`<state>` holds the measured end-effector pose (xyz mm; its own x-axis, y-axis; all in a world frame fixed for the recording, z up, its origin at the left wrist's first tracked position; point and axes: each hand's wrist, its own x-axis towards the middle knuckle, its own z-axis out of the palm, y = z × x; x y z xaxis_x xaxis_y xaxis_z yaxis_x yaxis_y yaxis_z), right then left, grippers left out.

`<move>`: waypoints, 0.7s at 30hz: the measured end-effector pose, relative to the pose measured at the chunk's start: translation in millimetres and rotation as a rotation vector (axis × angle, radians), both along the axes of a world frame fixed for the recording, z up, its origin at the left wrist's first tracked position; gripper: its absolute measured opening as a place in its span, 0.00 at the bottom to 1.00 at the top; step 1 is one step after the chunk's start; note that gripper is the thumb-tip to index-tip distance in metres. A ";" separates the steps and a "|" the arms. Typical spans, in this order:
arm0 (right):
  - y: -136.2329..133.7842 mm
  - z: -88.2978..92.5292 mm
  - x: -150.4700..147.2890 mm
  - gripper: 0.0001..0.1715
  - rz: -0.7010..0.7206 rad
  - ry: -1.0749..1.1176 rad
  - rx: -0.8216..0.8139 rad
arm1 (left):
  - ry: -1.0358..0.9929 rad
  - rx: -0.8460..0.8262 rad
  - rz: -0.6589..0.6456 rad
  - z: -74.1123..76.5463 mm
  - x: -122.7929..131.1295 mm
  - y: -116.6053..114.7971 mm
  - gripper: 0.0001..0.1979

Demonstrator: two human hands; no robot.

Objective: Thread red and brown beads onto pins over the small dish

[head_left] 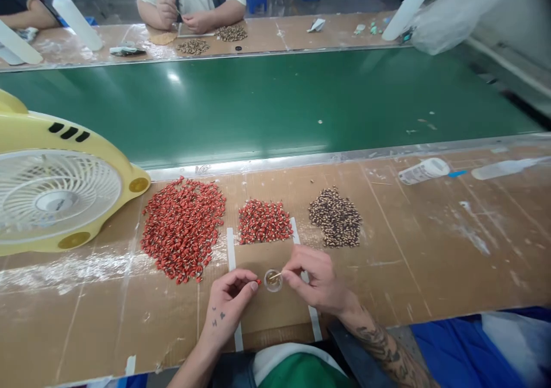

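Between thumb and fingertips, my left hand (232, 296) pinches a small red piece (259, 282), just left of a small clear round dish (273, 280). My right hand (313, 276) pinches a thin wooden stick (276, 275) whose tip is in the dish. The dish rests on a cardboard sheet (275, 313) with white tape along its sides. Beyond the sheet's far edge lies a small pile of red pieces (264, 221). A larger red pile (184, 227) is to the left, and a pile of dark and gold pieces (336, 217) lies to the right.
A yellow fan (60, 181) stands at the left. A white cup (424, 171) and a squeeze bottle (503, 168) lie at the right. Past the table edge runs a green belt (267, 101); across it a person (193, 9) works with small piles.
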<state>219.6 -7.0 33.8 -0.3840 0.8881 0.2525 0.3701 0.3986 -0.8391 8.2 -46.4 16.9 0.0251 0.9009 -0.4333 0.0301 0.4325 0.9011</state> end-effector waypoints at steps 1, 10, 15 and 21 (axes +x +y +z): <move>0.6 -1.2 1.5 0.12 0.022 -0.061 0.017 | 0.008 0.009 0.001 -1.5 -1.0 0.2 0.09; 36.9 1.7 66.1 0.08 -0.231 -0.419 0.102 | 0.050 0.046 -0.023 -11.6 -5.2 0.5 0.11; 54.8 -5.7 82.9 0.07 -0.201 -0.655 0.100 | 0.035 0.018 -0.017 -5.8 -3.8 2.1 0.12; 61.3 -14.5 78.3 0.08 -0.197 -0.735 0.074 | -0.003 -0.010 0.002 -4.9 -5.3 1.4 0.11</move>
<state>297.8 54.3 19.3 -0.3125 0.9483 0.0550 0.8931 0.3130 -0.3231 3.0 -45.1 12.0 0.0251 0.8966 -0.4421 0.0263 0.4415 0.8969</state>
